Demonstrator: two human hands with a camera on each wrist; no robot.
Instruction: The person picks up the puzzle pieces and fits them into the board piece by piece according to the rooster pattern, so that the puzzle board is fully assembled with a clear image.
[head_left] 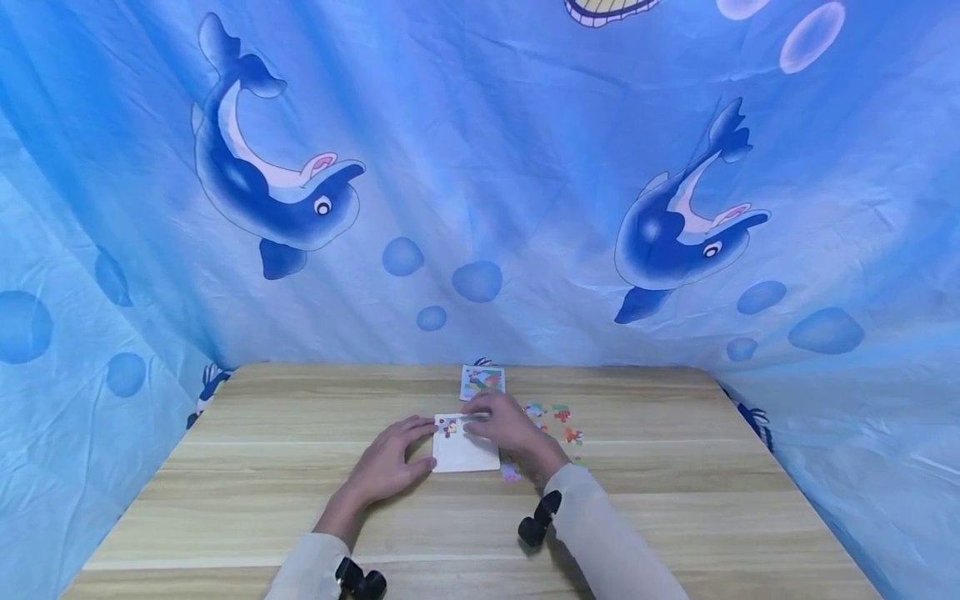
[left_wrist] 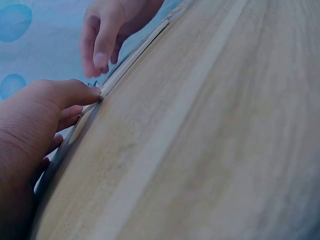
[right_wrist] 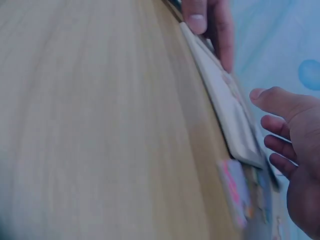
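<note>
White and shallow, a jigsaw tray (head_left: 467, 458) is lying toward the wooden desk's (head_left: 240, 492) far edge, jigsaw pieces (head_left: 448, 427) sitting in its far-left corner. The left hand (head_left: 392, 457) is touching its left side, thumb and fingers spread. The right hand (head_left: 504, 425) is hovering above, loosely bent, gripping nothing visible. Loose pieces (head_left: 573, 436) are lying beside the tray, toward the desk's right edge.

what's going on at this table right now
A person is working on a jigsaw. Their left hand touches the left edge of a square white puzzle tray, while the right hand is over its far right part. Some multicoloured jigsaw pieces sit in its far left part; loose multicoloured pieces lie to its right.
</note>
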